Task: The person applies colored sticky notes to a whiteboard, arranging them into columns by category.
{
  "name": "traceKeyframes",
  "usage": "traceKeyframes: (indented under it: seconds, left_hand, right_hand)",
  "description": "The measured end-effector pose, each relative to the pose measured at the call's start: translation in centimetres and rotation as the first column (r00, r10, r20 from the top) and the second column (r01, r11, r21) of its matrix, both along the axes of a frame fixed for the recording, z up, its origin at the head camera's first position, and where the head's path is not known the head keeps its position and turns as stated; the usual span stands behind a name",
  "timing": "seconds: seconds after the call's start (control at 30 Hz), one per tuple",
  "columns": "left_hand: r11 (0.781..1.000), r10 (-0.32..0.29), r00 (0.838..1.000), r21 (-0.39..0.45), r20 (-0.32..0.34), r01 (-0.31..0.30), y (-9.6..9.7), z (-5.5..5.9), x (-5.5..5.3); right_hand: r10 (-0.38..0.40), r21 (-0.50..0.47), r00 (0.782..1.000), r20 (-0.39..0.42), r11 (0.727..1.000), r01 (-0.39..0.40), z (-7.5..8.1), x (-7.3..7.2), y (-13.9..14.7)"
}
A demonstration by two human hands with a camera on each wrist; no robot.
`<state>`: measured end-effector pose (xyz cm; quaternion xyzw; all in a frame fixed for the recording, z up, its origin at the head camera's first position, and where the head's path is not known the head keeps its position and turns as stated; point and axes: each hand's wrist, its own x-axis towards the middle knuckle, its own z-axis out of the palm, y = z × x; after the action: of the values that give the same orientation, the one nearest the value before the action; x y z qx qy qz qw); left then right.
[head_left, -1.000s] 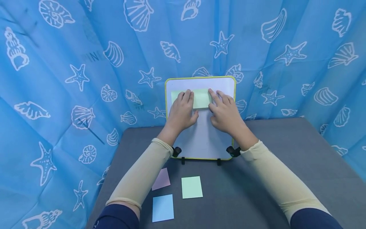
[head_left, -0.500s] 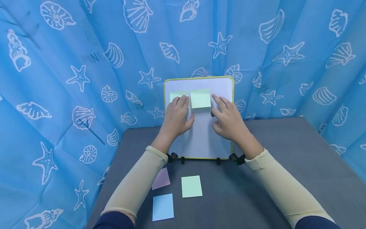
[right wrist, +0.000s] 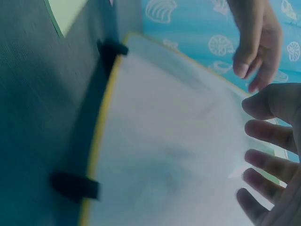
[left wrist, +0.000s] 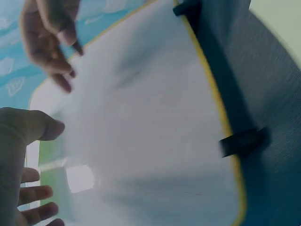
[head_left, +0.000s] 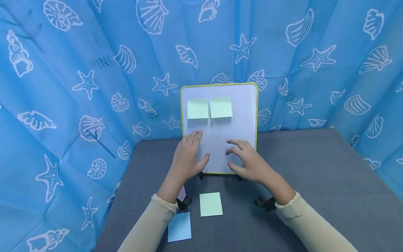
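Two pale green sticky notes sit side by side near the top of a whiteboard [head_left: 220, 140] with a yellow rim: a left note [head_left: 197, 109] and a right note [head_left: 221, 107]. My left hand [head_left: 185, 159] is in front of the board's lower left, below the notes, fingers extended and holding nothing. Across from it, my right hand [head_left: 248, 161] is at the lower right with fingers loosely bent and nothing in them. Both wrist views show bare fingers before the white surface; whether any fingertip touches it, I cannot tell.
On the grey table [head_left: 315, 168] in front of the board lie a green sticky note [head_left: 211, 204], a blue one [head_left: 179, 226] and a purple one [head_left: 181, 193], partly hidden by my left wrist. Black feet [right wrist: 75, 186] hold the board's lower edge. A blue shell-print curtain [head_left: 126, 42] hangs behind.
Both hands have come off the green notes on the board and moved down toward its lower part. Both notes stay on the board, now fully uncovered.
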<state>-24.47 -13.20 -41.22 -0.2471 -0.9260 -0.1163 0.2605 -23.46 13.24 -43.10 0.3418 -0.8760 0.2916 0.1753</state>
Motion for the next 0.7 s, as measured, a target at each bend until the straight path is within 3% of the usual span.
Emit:
traceKeyframes:
  seconds: [0.17, 0.37, 0.57, 0.7]
  left_hand:
    - [0.997, 0.011, 0.994, 0.075, 0.106, -0.019, -1.2, -2.6, 2.1]
    - [0.995, -0.034, 0.98, 0.097, 0.195, 0.016, -1.9, -4.7, 4.0]
    - [0.991, -0.055, 0.967, 0.133, 0.249, 0.022, -2.6, -6.4, 5.6]
    - [0.989, -0.094, 0.952, 0.136, 0.291, 0.056, -2.6, -7.3, 6.6]
  right_hand:
    - [0.037, -0.009, 0.991, 0.13, 0.999, -0.036, -1.7, 1.8, -0.6]
    - [0.069, 0.022, 0.981, 0.181, 0.997, -0.074, -3.6, 2.8, -0.9]
    - [0.128, 0.008, 0.941, 0.314, 0.991, -0.137, -4.7, 3.6, -1.7]
    - [0.135, 0.047, 0.929, 0.345, 0.986, -0.161, -5.6, 4.2, -2.0]
